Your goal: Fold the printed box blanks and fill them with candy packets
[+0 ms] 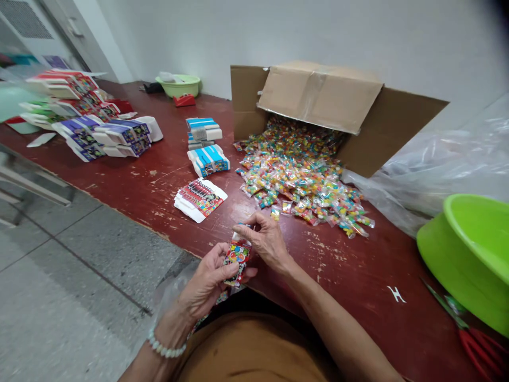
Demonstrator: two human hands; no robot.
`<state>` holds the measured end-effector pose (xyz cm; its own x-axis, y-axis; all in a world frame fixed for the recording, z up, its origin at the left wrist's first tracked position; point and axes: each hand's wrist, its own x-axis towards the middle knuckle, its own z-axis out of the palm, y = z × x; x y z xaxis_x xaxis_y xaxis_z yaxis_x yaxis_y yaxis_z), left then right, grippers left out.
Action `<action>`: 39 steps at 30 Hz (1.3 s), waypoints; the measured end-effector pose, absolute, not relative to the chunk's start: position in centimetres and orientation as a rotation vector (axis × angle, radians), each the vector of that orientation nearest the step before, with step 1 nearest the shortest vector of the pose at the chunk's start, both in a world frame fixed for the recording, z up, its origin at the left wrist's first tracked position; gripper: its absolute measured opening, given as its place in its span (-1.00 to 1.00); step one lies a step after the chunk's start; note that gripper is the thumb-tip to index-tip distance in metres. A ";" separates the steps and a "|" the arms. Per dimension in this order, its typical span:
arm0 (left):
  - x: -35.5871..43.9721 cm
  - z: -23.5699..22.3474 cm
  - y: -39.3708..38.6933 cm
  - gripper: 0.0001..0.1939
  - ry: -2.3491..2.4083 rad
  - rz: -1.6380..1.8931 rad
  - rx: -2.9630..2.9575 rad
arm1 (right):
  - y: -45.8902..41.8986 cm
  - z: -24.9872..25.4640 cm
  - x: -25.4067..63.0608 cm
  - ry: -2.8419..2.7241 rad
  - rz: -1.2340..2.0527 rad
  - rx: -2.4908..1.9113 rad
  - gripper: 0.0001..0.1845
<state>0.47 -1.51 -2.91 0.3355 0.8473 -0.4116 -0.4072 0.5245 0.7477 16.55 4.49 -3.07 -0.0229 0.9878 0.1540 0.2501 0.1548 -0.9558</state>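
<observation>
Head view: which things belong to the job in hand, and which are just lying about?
Likely in the job:
- small red box, held by the left hand, right hand at its top
- flat red cartons
- candy packets
- cardboard box

Apparently lying about:
- scissors
- green tub
- white scrap

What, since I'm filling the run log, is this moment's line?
left hand: holding red box; right hand: at its top; nearby: candy packets
</observation>
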 end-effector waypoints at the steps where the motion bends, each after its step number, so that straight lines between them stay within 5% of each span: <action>1: 0.6 -2.8 -1.5 -0.44 0.896 0.888 0.614 | 4.3 -3.2 16.4 -1.482 0.940 -1.247 -0.59; 8: 0.9 -2.2 -0.9 -0.37 0.925 0.948 0.714 | 3.4 -3.9 16.4 -1.384 1.141 -1.069 -0.77; 13: 1.3 -1.6 -0.5 -0.57 0.939 1.053 0.623 | 3.0 -3.8 16.4 -1.012 1.728 -0.966 -0.42; 16: 1.7 -1.3 -0.2 -0.75 0.997 1.080 0.437 | 2.9 -3.7 16.0 -0.977 1.788 -0.914 -0.35; 23: 1.2 -1.9 0.2 -0.79 0.991 1.068 0.350 | 2.8 -4.1 16.5 -1.012 1.891 -0.838 -0.48; 30: 1.7 -2.1 -0.2 -0.79 1.030 1.128 0.309 | 3.9 -3.6 16.4 -1.558 1.371 -1.015 -0.86; 34: 1.2 -1.5 -0.1 -0.82 0.972 1.026 0.238 | 4.3 -3.0 16.7 -1.814 0.990 -0.900 -0.80; 39: 0.6 -1.1 0.2 -0.72 0.848 1.013 0.250 | 3.7 -2.4 17.2 -1.859 1.106 -0.830 -0.76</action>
<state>0.63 0.23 -1.05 0.2514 0.8252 -0.5059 -0.6433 0.5329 0.5497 17.25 3.73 -2.35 -0.4636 0.8329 0.3023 0.1318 0.4022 -0.9060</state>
